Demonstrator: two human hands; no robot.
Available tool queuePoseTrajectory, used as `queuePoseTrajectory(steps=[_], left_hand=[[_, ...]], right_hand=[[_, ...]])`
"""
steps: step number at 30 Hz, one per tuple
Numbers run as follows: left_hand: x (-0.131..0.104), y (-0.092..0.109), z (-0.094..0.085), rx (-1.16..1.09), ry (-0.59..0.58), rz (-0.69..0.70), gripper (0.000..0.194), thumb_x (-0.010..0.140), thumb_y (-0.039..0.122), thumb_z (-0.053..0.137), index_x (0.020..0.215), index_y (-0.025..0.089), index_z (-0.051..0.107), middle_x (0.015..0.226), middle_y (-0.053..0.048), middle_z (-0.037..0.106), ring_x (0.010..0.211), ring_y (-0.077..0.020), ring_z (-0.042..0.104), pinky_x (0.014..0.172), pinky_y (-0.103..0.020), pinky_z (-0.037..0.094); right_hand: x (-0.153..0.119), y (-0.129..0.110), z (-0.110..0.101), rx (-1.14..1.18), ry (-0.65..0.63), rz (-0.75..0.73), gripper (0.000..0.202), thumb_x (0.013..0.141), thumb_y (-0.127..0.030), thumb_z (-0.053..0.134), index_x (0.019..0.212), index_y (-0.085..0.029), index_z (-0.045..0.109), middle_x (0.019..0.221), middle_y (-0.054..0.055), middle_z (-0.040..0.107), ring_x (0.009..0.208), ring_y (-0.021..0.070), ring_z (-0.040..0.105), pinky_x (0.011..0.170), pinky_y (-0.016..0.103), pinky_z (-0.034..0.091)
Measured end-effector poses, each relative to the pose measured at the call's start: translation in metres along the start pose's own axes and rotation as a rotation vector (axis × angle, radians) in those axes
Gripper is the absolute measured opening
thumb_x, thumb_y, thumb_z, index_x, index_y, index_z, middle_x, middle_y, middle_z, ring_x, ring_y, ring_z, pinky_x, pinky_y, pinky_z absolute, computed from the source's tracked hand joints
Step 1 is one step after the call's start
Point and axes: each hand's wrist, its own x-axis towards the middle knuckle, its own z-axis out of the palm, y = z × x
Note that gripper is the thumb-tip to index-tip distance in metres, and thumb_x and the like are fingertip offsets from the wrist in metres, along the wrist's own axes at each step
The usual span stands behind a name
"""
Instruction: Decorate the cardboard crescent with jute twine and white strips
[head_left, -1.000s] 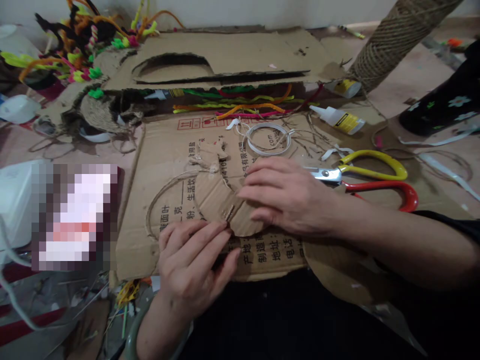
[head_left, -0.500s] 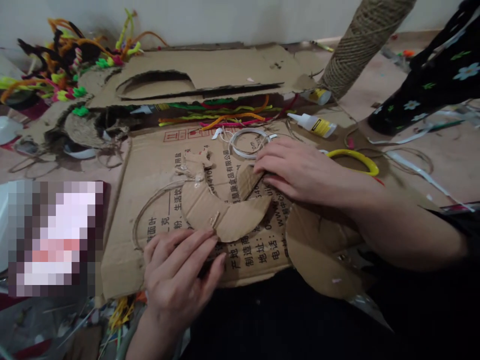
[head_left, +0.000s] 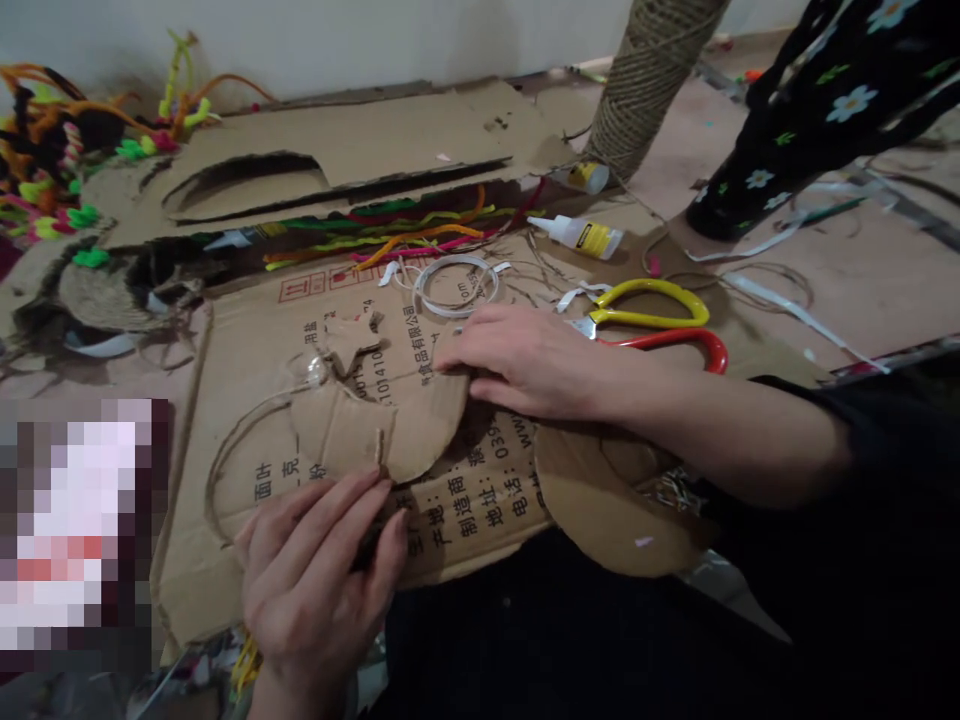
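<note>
A curved, crescent-like cardboard piece (head_left: pixel 397 420) lies on a larger sheet of printed cardboard (head_left: pixel 292 340). My right hand (head_left: pixel 517 360) grips its right end, fingers curled over the edge. At its lower edge, the fingertips of my left hand (head_left: pixel 322 560) press together; the thumb sits lower and apart. A short bit of twine (head_left: pixel 379 445) stands just above those fingertips. Further left, a loop of twine (head_left: pixel 232 440) lies on the sheet, and a star-shaped cardboard cutout (head_left: pixel 352 345) is behind the crescent.
Yellow-and-red scissors (head_left: pixel 652 305) rest beyond my right forearm. Behind are a roll of clear line (head_left: pixel 456 285), a glue bottle (head_left: pixel 577 237), colourful pipe cleaners (head_left: pixel 420 240) and a twine-wrapped tube (head_left: pixel 637 85). A rounded cardboard piece (head_left: pixel 615 510) lies near my lap.
The view has shifted, so the scene sits further left and the scissors show more. The crescent's right part has swung upward under my right fingers. My left hand stays at its lower edge.
</note>
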Motion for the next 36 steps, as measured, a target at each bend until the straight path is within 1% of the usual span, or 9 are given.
queuePoseTrajectory(steps=[3,9,14,19,25,29,32,34,36], left_hand=[[0.000,0.001,0.001,0.018,0.022,-0.008,0.027,0.068,0.010,0.071,0.093,0.020,0.068,0.087,-0.008,0.073,0.078,-0.0251,0.064,0.078,-0.046,0.048],[0.000,0.003,0.001,0.043,0.036,-0.013,0.028,0.066,0.006,0.070,0.091,0.018,0.068,0.086,-0.011,0.073,0.078,-0.0271,0.064,0.076,-0.049,0.048],[0.001,0.003,0.000,0.048,0.047,-0.004,0.029,0.067,0.005,0.069,0.092,0.019,0.068,0.087,-0.010,0.073,0.080,-0.0265,0.064,0.077,-0.048,0.049],[0.004,0.002,0.001,0.049,0.039,0.033,0.030,0.065,0.003,0.070,0.092,0.018,0.068,0.088,-0.012,0.072,0.079,-0.0267,0.063,0.076,-0.048,0.050],[0.005,0.001,0.002,0.059,0.006,0.043,0.026,0.067,0.008,0.069,0.091,0.019,0.068,0.089,-0.010,0.073,0.081,-0.0254,0.064,0.077,-0.045,0.050],[0.007,0.002,0.002,0.042,-0.005,0.048,0.025,0.066,0.008,0.070,0.089,0.017,0.068,0.089,-0.011,0.073,0.081,-0.0263,0.064,0.077,-0.046,0.049],[0.007,0.004,0.002,0.048,-0.027,0.036,0.027,0.065,0.008,0.071,0.090,0.019,0.067,0.090,-0.010,0.073,0.083,-0.0266,0.064,0.077,-0.046,0.049],[0.008,0.005,0.003,0.054,-0.039,0.028,0.027,0.065,0.008,0.071,0.089,0.019,0.067,0.091,-0.009,0.073,0.082,-0.0261,0.065,0.077,-0.046,0.048],[0.008,0.006,0.003,0.059,-0.039,0.022,0.025,0.066,0.009,0.071,0.089,0.019,0.067,0.092,-0.008,0.073,0.082,-0.0254,0.065,0.078,-0.045,0.048]], right_hand=[[0.006,0.003,0.006,0.078,0.067,-0.025,0.034,0.079,-0.011,0.054,0.112,-0.016,0.060,0.105,0.008,0.064,0.103,0.0199,0.053,0.090,0.036,0.042],[0.017,0.005,0.008,0.161,-0.045,-0.015,0.041,0.076,-0.005,0.050,0.114,-0.014,0.059,0.113,0.012,0.059,0.109,0.0213,0.052,0.095,0.038,0.039],[0.020,0.002,0.000,0.322,-0.104,-0.063,0.043,0.070,0.004,0.047,0.107,-0.014,0.060,0.105,0.006,0.064,0.101,0.0154,0.055,0.091,0.029,0.042],[0.019,0.000,-0.006,0.409,-0.109,-0.025,0.045,0.070,0.007,0.044,0.106,-0.015,0.058,0.111,0.005,0.063,0.101,0.0120,0.057,0.089,0.024,0.043],[0.012,0.006,-0.001,0.251,-0.097,-0.013,0.040,0.072,0.001,0.045,0.103,-0.017,0.061,0.104,0.005,0.065,0.096,0.0181,0.058,0.083,0.031,0.044],[0.005,0.007,-0.005,0.237,-0.134,0.020,0.042,0.070,0.002,0.046,0.102,-0.018,0.062,0.105,0.005,0.065,0.098,0.0174,0.057,0.084,0.030,0.044],[0.001,0.008,-0.010,0.178,-0.146,0.008,0.043,0.068,0.003,0.045,0.101,-0.018,0.064,0.103,0.004,0.066,0.098,0.0180,0.057,0.086,0.032,0.044],[0.001,0.007,-0.012,0.099,-0.074,-0.025,0.042,0.069,0.001,0.045,0.101,-0.017,0.065,0.103,0.005,0.066,0.100,0.0192,0.056,0.090,0.035,0.043],[0.002,0.000,-0.010,0.029,0.051,-0.105,0.036,0.074,-0.004,0.045,0.102,-0.016,0.065,0.106,0.006,0.066,0.105,0.0199,0.055,0.095,0.038,0.041]])
